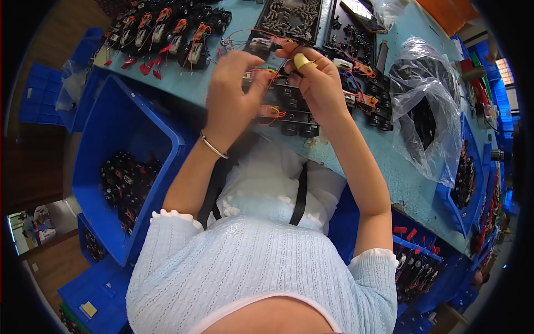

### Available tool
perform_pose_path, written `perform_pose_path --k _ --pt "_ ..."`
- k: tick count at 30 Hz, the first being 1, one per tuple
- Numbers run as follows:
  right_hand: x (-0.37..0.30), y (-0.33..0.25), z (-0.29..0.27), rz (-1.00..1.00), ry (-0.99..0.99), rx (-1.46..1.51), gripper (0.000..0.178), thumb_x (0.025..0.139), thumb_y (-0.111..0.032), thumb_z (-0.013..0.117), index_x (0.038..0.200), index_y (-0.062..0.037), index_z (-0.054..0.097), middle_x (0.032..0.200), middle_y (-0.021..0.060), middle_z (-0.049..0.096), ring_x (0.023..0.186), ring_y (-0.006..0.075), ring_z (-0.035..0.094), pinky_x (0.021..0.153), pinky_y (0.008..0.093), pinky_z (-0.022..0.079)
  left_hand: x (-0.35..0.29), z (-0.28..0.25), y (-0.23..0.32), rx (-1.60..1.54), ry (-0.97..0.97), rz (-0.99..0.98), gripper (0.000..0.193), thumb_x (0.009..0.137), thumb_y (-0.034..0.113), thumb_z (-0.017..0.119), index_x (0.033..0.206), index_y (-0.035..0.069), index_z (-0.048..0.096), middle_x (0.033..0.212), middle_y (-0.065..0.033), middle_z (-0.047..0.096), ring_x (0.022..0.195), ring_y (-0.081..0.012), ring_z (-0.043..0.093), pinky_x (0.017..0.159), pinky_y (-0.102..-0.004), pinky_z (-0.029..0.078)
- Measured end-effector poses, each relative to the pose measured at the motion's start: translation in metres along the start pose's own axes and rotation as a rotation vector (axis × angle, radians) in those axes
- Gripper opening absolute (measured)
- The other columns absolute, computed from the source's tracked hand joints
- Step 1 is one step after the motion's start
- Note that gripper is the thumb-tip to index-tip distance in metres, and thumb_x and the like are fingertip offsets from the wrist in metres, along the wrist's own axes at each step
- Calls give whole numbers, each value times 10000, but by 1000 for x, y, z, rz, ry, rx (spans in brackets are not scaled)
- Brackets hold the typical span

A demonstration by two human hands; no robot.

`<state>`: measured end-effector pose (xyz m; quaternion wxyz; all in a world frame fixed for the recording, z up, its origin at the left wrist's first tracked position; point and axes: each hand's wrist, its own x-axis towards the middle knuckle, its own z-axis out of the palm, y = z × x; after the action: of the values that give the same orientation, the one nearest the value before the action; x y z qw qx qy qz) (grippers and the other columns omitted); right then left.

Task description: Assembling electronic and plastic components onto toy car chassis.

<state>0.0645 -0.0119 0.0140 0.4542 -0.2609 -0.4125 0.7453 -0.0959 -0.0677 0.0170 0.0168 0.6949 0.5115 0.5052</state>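
Observation:
My right hand [321, 83], with a yellow finger cot [301, 60] on one digit, is closed in a pinch around thin wires [282, 65] over a toy car chassis. Slightly blurred, my left hand [233, 92] hovers beside it, thumb and forefinger apart, and I see nothing held between them. Beneath both hands lie several black toy car chassis [297, 118] with wheels and small orange circuit boards [271, 111]. More wired chassis [367, 103] stand just right of my right hand. The fingers partly hide the wire ends.
Rows of wired chassis [161, 33] stand at the far left of the blue table [356, 147]. Behind my hands are a tray of metal parts [292, 19] and a tray of small black parts [350, 42]. A clear plastic bag [425, 111] lies right; a blue bin [122, 167] stands left.

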Motion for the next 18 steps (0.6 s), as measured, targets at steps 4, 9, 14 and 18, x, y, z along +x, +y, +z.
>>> perform_pose_path --k 4,9,14,18 --pt "-5 0 8 -141 15 -201 171 924 -135 553 1054 -48 622 1029 51 660 801 44 549 695 201 429 -10 16 8 -312 -125 -298 149 800 77 657 924 12 608 886 -93 616 843 -186 605 733 -306 471" --pt "-7 6 4 -184 38 -250 189 930 -146 544 1073 -43 612 1071 59 652 849 54 567 746 209 432 -7 31 9 -647 -97 -533 83 867 99 607 884 18 598 821 -39 602 811 -92 572 715 -263 460" --pt "-11 12 12 -94 107 -123 202 943 -136 500 1089 -25 586 1005 66 646 868 117 592 777 226 437 -2 34 4 -999 169 -769 70 909 93 541 879 35 566 709 1 532 662 -84 516 675 -244 446" --pt "-12 15 3 28 -31 150 179 954 -129 447 1034 -17 561 824 45 587 802 150 575 743 245 438 4 24 4 -1418 159 -956 52 906 65 505 871 39 533 641 17 457 582 -75 443 623 -235 411"
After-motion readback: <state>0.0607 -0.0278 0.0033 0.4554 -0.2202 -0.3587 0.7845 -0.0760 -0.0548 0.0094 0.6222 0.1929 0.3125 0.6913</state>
